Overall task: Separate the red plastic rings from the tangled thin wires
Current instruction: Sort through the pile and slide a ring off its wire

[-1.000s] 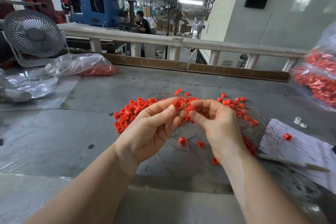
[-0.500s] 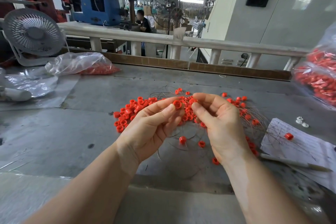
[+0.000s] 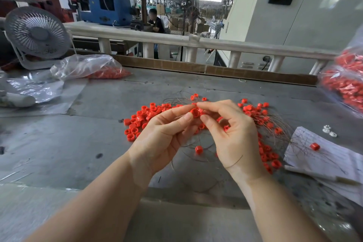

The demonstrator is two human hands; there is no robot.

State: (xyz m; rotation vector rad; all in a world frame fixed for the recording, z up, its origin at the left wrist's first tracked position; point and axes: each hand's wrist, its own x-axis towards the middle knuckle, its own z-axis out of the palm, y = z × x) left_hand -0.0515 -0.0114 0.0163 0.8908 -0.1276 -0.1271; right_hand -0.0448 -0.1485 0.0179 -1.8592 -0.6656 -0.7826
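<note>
A red plastic ring [image 3: 194,113] is pinched between the thumb and forefinger of my left hand [image 3: 163,135]. My right hand [image 3: 231,133] meets it from the right, its thumb and forefinger closed at the ring where a thin wire runs. A pile of loose red rings [image 3: 141,120] lies on the grey table to the left of my hands. Tangled thin wires [image 3: 279,124] with more red rings caught in them spread to the right and under my right hand. A single ring [image 3: 198,149] on a wire lies below my fingers.
A paper sheet [image 3: 330,155] with one red ring [image 3: 315,146] on it lies at right, with a pen [image 3: 322,175] along its near edge. Bags of red rings sit at far right [image 3: 345,84] and back left [image 3: 88,68]. A small white fan [image 3: 37,33] stands at back left.
My right hand has moved left and closed its thumb and forefinger against the ring that my left hand holds. My left hand has stayed in place.
</note>
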